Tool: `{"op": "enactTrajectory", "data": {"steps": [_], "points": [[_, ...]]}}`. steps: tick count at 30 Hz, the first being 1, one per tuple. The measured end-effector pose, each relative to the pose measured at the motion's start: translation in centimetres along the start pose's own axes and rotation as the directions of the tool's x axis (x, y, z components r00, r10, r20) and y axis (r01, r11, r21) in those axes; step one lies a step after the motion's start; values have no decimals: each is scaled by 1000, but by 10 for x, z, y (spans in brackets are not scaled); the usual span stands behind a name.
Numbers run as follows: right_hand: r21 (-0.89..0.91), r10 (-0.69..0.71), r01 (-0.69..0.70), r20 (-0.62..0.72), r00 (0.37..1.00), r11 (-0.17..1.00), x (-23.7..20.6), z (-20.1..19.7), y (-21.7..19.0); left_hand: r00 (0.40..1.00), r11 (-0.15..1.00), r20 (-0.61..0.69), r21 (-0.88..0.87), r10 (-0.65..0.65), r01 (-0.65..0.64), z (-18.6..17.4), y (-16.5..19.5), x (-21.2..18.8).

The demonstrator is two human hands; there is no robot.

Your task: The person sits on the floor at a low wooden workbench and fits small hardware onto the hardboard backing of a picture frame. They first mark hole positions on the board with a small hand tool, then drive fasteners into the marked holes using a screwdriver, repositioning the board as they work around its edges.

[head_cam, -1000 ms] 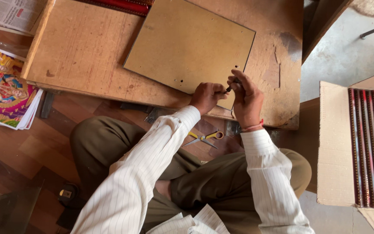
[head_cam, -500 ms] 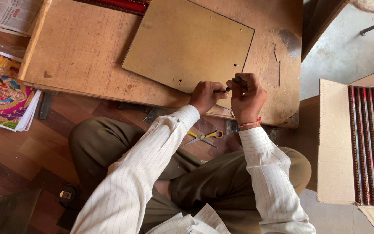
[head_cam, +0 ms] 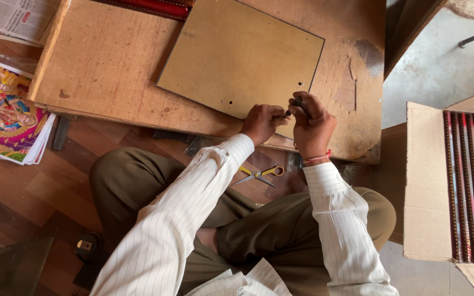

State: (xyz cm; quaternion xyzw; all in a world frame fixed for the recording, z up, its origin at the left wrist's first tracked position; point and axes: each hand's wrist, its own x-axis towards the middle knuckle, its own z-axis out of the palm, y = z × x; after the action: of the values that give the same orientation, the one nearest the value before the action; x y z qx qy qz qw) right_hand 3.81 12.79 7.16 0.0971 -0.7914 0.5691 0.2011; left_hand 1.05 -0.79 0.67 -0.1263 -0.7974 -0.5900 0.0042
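— What are the hands busy with?

— A flat, square, tan hardboard panel (head_cam: 242, 60) lying on the low, worn wooden table (head_cam: 100, 60). Both hands meet at its near edge. The left hand (head_cam: 264, 121) is curled, fingertips pinched on something too small to make out. The right hand (head_cam: 312, 126) is closed around a small dark tool (head_cam: 294, 104), tip down at the panel's edge.

— How far along does it look?

— Early to middling, I'd judge. 2 small holes (head_cam: 227, 102) show near that edge, and nothing I can see is fixed there yet. The other 3 edges look bare.

— Anything else about?

— Yellow-handled scissors (head_cam: 260, 175) lie on the floor under the table, between the knees, untouched. Red moulded frame strips (head_cam: 470, 186) lie side by side on a cardboard sheet (head_cam: 423, 181) to the right, more red moulding (head_cam: 149, 6) at the table's far edge, and a stack of colourful printed pictures (head_cam: 4, 115) to the left.
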Motion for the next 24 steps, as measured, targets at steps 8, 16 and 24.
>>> {"op": "enactTrajectory", "data": {"steps": [8,16,24], "points": [[-6,63,-65,-137,989,998,-10,2,7,999,993,32,117,12,-16,4,-6,0],[373,139,-35,-255,957,927,0,-40,12,998,975,-41,-217,37,-45,-18,-20,7],[98,757,-753,-5,653,650,-34,-44,80,639,680,-677,662,365,313,-200,-61,-12]]}}
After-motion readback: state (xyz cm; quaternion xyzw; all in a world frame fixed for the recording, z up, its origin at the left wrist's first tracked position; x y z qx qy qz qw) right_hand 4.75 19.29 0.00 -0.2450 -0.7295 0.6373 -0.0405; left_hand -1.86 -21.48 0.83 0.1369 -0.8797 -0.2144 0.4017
